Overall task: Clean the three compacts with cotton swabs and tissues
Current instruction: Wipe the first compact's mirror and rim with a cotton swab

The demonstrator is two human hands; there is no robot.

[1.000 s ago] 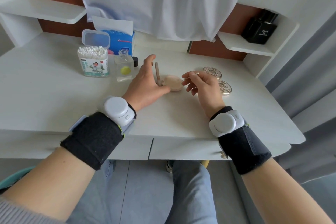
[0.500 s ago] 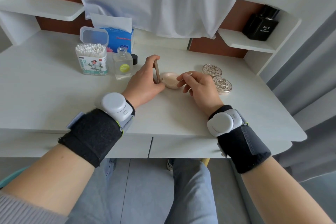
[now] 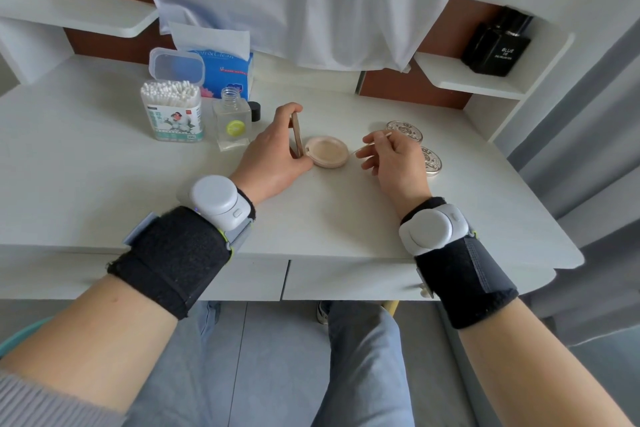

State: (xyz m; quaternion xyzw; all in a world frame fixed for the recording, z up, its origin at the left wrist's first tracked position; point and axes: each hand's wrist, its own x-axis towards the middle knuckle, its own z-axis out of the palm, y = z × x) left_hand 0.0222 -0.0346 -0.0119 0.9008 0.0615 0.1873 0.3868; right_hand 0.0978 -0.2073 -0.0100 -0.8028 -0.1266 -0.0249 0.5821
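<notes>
At table (image 3: 104, 166) centre, left hand (image 3: 277, 152) grips the open beige compact (image 3: 327, 152) by its upright lid, right hand (image 3: 394, 163) pinches a cotton swab (image 3: 363, 148) just beside the pan: powder looks crumbly, so go light, with silver compacts (image 3: 405, 130) crowding behind the right hand and a glass bottle (image 3: 232, 125) at left.

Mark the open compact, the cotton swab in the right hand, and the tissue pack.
open compact (image 3: 327, 154): head view, on the powder pan.
cotton swab (image 3: 363, 148): head view, on the shaft near its lower tip.
tissue pack (image 3: 228, 74): head view, on the blue front face.
</notes>
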